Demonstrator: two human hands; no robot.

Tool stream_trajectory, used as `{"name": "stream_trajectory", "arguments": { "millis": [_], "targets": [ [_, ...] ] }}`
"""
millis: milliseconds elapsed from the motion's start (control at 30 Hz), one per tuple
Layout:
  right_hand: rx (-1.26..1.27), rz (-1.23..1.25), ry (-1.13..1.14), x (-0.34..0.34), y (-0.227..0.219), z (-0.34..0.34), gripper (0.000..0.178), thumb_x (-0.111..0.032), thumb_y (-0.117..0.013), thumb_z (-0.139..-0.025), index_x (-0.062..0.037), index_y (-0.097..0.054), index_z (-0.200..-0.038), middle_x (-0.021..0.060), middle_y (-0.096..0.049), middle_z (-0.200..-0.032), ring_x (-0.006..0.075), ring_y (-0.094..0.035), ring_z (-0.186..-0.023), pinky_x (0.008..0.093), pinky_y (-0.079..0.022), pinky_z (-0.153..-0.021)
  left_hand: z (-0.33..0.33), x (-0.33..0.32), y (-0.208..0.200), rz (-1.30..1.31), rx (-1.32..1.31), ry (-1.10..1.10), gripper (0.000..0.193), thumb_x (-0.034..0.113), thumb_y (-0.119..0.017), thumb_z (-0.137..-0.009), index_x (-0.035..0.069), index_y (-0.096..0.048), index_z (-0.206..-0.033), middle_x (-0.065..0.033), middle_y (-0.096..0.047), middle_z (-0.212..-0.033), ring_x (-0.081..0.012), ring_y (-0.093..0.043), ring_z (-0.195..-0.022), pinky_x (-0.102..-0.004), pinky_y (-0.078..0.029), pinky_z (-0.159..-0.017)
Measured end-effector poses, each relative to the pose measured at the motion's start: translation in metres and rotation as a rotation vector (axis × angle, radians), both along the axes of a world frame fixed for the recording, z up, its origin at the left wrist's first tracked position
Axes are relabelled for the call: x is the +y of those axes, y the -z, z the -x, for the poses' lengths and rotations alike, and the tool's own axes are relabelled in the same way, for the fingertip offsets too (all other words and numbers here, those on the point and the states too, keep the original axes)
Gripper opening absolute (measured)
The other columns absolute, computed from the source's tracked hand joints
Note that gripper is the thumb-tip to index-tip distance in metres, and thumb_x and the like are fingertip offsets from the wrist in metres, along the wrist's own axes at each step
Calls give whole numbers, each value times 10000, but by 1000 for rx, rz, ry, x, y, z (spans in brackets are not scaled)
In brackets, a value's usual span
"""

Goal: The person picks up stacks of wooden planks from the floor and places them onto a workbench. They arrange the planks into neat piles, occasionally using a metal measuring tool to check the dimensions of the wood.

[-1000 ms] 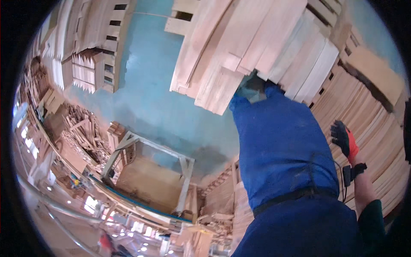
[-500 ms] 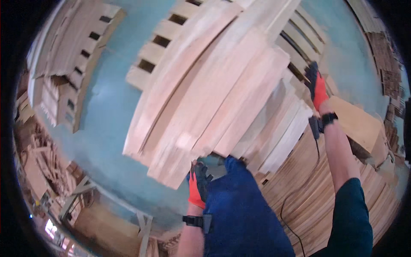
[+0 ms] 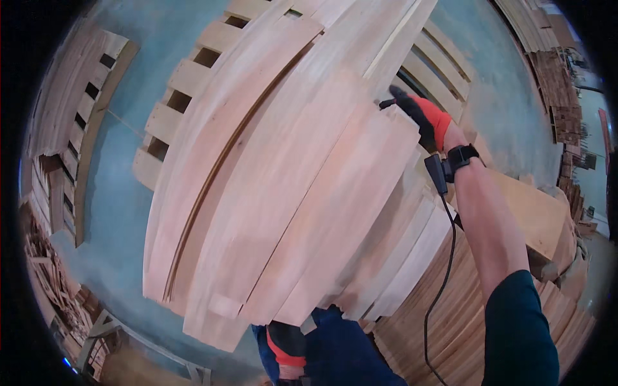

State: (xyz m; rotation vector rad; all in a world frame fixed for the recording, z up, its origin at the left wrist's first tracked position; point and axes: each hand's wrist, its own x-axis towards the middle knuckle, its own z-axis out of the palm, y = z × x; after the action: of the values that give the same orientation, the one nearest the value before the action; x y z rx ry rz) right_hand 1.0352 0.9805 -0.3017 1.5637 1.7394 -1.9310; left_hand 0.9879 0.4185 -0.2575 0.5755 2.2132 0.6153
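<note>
Several long pale wooden boards (image 3: 302,186) lie side by side in a layered stack. My right hand (image 3: 421,119), in a black and red glove, is at the far right corner of the outermost upper board (image 3: 360,212), its fingers bent over the board's end. My left hand (image 3: 286,341), gloved alike, is against the near ends of the boards; its fingertips are hidden beneath them. A dark strap with a small box (image 3: 447,167) is on my right wrist, and a black cable runs down from it.
Under the stack, slatted wood (image 3: 170,100) shows at the left, with more slats (image 3: 438,61) at the far right. Another board stack (image 3: 71,83) stands far left. A tan box-like block (image 3: 524,206) and stacked planks (image 3: 425,289) are at the right. The floor is blue-green.
My right hand has moved left from beside the slats onto the board's far corner. My left hand sits lower in view, now partly covered by the board ends. The whole view has shifted.
</note>
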Motion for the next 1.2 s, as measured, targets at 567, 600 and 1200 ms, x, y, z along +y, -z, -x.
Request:
{"name": "stream_trajectory", "arguments": {
  "millis": [567, 600, 1200],
  "targets": [
    [36, -42, -127, -50, -11, -31, 537, -500, -468, -1027, -50, -641, -1263, 43, -659, -1172, 163, -585, -1080, 313, -418, -999, -22, -21, 41, -387, -394, -908, 502, 105, -739, -838, -16, -563, -1292, -154, -631, -1284, -271, -644, -1116, -389, -523, -957],
    [65, -162, -239, -55, -4, -46, 526, -474, -452, -1037, -45, -625, -1287, 67, -655, -1209, 185, -584, -1122, 321, -411, -1023, -22, -29, 41, -366, -371, -862, 509, 103, -739, -837, -16, -558, -1297, -156, -629, -1287, -271, -645, -1115, -391, -526, -952],
    [38, 55, -135, -144, -47, -92, 446, -257, -501, -1024, -4, -542, -1389, 104, -609, -1364, 171, -559, -1240, 317, -398, -1086, -6, -94, -21, -470, -861, -1225, 612, 449, -469, -1005, 62, -419, -1477, -152, -495, -1459, -316, -490, -1322, -482, -400, -1105]
  ]
}}
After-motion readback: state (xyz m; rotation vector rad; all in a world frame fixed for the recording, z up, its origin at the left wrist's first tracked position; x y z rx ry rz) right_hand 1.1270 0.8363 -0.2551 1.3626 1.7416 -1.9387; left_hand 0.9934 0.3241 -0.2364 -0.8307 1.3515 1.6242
